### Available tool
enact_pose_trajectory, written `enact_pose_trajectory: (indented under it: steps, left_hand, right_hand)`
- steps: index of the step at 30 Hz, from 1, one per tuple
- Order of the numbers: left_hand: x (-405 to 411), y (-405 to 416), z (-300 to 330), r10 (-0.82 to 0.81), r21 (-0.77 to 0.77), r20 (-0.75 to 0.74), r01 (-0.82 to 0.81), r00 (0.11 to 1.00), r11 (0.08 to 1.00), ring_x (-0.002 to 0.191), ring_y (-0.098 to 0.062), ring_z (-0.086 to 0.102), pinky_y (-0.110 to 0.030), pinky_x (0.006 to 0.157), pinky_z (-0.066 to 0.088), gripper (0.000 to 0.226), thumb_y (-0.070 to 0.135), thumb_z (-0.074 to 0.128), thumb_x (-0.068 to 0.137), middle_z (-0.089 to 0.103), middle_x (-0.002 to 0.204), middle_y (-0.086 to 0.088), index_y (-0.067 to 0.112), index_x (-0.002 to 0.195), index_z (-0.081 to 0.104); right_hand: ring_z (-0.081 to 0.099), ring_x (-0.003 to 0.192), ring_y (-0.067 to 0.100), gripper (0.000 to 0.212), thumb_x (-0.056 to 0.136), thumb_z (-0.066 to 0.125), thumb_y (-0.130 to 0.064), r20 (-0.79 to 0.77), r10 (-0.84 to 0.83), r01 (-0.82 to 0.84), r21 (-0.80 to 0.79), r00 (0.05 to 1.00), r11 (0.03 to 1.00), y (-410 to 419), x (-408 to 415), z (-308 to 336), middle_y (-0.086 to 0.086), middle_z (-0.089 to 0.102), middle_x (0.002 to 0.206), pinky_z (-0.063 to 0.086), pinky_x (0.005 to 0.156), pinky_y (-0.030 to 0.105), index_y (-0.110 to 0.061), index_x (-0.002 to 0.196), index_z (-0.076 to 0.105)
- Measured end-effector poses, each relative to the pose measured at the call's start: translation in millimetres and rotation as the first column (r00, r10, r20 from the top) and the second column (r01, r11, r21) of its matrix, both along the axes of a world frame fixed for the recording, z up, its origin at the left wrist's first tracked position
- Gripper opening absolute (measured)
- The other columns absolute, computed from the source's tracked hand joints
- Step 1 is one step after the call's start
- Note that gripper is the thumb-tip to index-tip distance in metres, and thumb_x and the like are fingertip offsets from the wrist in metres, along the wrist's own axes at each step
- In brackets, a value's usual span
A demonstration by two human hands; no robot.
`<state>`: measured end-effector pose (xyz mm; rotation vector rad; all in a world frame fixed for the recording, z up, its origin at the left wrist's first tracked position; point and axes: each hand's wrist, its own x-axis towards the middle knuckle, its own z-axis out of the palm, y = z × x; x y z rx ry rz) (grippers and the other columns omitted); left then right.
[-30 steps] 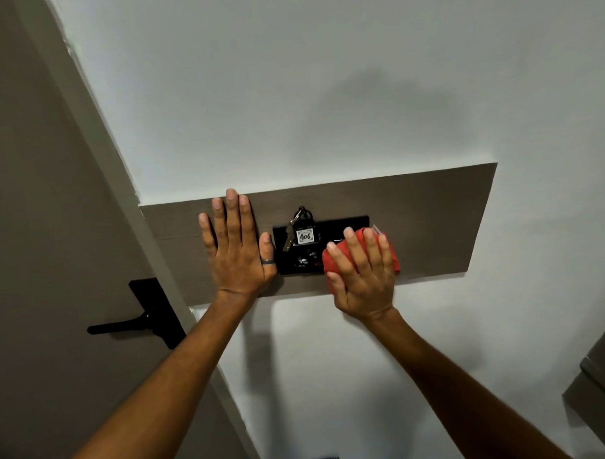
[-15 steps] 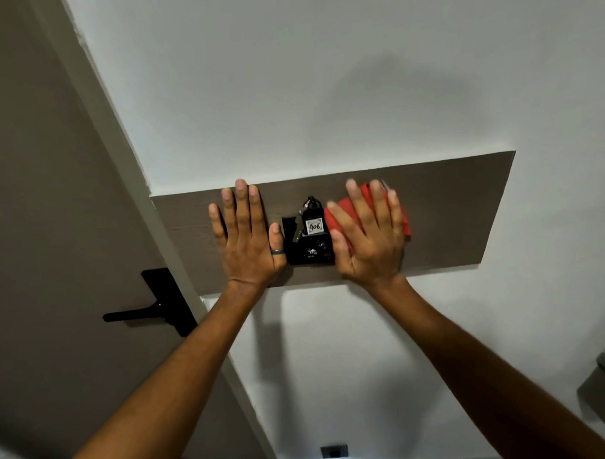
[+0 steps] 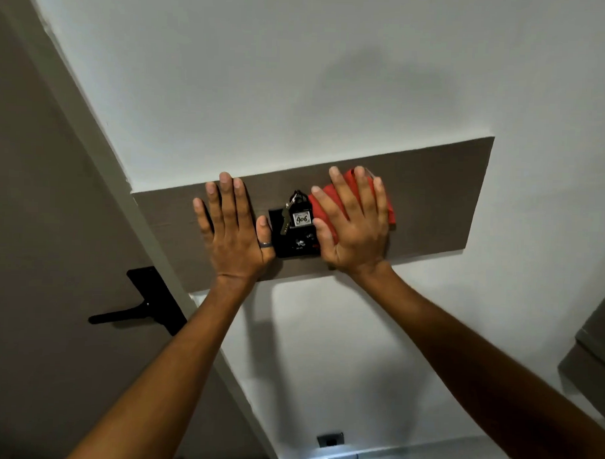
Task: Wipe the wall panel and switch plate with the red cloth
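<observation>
Red cloth [image 3: 386,206] lies pinned under the flat, open-fingered right hand [image 3: 354,227] on the wall panel [image 3: 439,199], switch plate [image 3: 295,242] just leftward; left hand [image 3: 234,233] rests flat, empty.

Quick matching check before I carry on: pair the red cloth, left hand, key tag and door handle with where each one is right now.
Things:
1. red cloth
2. left hand
3. key tag
4. door handle

Places:
A. hanging on the black switch plate
B. flat on the bare wall panel
C. on the door, lower left
D. pressed under the right hand

Pairs: 1-D, 2-B, 3-A, 4-C
</observation>
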<state>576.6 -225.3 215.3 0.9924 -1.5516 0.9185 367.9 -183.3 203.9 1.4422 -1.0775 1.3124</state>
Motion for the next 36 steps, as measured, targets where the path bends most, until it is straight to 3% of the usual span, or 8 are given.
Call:
enact_pose_trajectory:
  steps: [8,13,16,19,24,28,31,36]
  left_hand:
    - [-3.0,3.1,-2.0,0.019,0.006,0.005,-0.019,1.000,1.000,0.158,-0.024,-0.005,-0.050,0.129,0.002,0.065,0.034,0.030,0.103,0.033,0.161,-0.022,0.002,0.158,0.018]
    - [0.7,2.8,1.7,0.037,0.006,0.000,-0.037,0.999,0.999,0.158,-0.024,-0.005,-0.049,0.129,0.003,0.064,0.035,0.029,0.103,0.034,0.161,-0.021,0.003,0.158,0.017]
    - [2.6,2.0,0.3,0.038,0.010,0.002,-0.038,0.999,0.999,0.158,-0.023,-0.004,-0.049,0.129,0.003,0.064,0.035,0.029,0.104,0.034,0.161,-0.020,0.005,0.159,0.016]
    - [2.0,2.4,-0.8,0.019,0.004,0.003,-0.019,1.000,1.000,0.158,-0.023,-0.002,-0.049,0.129,0.005,0.064,0.035,0.030,0.104,0.034,0.161,-0.020,0.005,0.159,0.016]
    - [3.1,-0.6,0.2,0.008,0.016,0.008,-0.008,1.000,1.000,0.158,-0.022,-0.003,-0.047,0.130,0.000,0.064,0.036,0.028,0.104,0.030,0.162,-0.018,0.008,0.160,0.012]
    - [3.8,1.8,-2.6,0.011,0.034,0.006,-0.011,1.000,0.999,0.157,-0.021,-0.005,-0.048,0.129,0.001,0.064,0.036,0.029,0.103,0.032,0.162,-0.019,0.005,0.159,0.021]
    - [4.2,0.3,-0.4,-0.005,0.038,-0.004,0.005,1.000,0.999,0.157,-0.021,-0.005,-0.048,0.129,0.000,0.064,0.035,0.030,0.103,0.031,0.162,-0.019,0.004,0.159,0.019]
    - [5.2,0.4,-2.3,-0.002,0.040,0.005,0.002,1.000,0.999,0.158,-0.022,-0.003,-0.048,0.129,0.002,0.065,0.036,0.029,0.103,0.029,0.163,-0.017,0.007,0.160,0.015]
  right_hand:
    - [0.052,0.143,0.038,0.055,0.096,0.063,-0.022,-0.174,-0.014,0.012,-0.012,0.985,1.000,18.6,-37.0,-68.5,0.011,0.059,0.150,0.047,0.116,0.055,-0.018,0.150,0.055]
    - [0.039,0.152,0.037,0.036,0.110,0.052,-0.025,0.205,0.228,-0.232,-0.007,0.952,0.973,35.1,8.7,-55.8,0.018,0.050,0.151,0.044,0.117,0.062,-0.013,0.144,0.053]
    - [0.042,0.149,0.037,0.041,0.107,0.053,-0.038,-0.053,0.187,-0.189,-0.040,0.981,0.981,23.5,58.1,-32.1,0.015,0.057,0.151,0.036,0.124,0.056,-0.018,0.142,0.061]
    - [0.053,0.139,0.036,0.044,0.101,0.055,-0.045,-0.262,0.020,-0.056,-0.132,0.965,0.990,5.9,48.1,-15.1,0.007,0.063,0.146,0.046,0.116,0.054,-0.023,0.136,0.069]
    - [0.041,0.146,0.040,0.044,0.104,0.047,-0.043,0.134,0.018,0.003,-0.156,0.991,0.988,-2.2,73.9,-31.4,0.010,0.057,0.146,0.037,0.124,0.054,-0.023,0.139,0.064]
    - [0.041,0.150,0.040,0.048,0.105,0.046,-0.044,-0.185,0.011,-0.039,-0.147,0.983,0.988,-2.6,44.2,-31.2,0.011,0.057,0.147,0.039,0.123,0.054,-0.022,0.145,0.060]
    - [0.035,0.152,0.038,0.044,0.106,0.044,-0.043,0.104,-0.017,0.028,-0.107,0.994,0.994,2.3,71.0,-35.0,0.011,0.056,0.146,0.033,0.126,0.053,-0.023,0.140,0.062]
    - [0.045,0.144,0.039,0.046,0.103,0.050,-0.043,-0.294,0.031,-0.071,-0.126,0.955,0.989,0.6,28.8,-32.1,0.010,0.058,0.147,0.039,0.122,0.053,-0.022,0.141,0.065]
